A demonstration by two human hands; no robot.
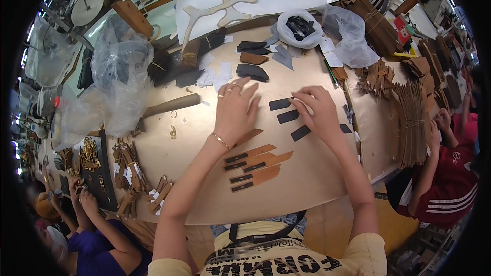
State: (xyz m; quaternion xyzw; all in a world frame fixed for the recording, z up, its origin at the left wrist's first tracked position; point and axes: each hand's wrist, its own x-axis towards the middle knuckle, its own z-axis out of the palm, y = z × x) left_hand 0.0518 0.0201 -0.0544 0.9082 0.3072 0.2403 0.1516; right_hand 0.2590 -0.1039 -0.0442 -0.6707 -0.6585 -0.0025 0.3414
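- Your left hand (235, 110) lies flat, fingers spread, palm down on a tan leather strip (249, 136)
- Your right hand (318, 110) curls, fingertips pinching a small white paper strip (300, 105); 3 black rectangular patches (288, 116) lie beneath it on the wooden table (307, 174)

Left hand (236, 110) flat, right hand (318, 110) pinching.

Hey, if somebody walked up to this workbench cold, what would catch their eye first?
Probably the two hands at the table's middle: the left hand lies flat, while the right hand touches dark strips laid in a row. Just nearer the person, tan leather strips with dark ends are fanned out. Crumpled clear plastic bags pile up at the far left, and a stack of brown cut pieces stands on the right.
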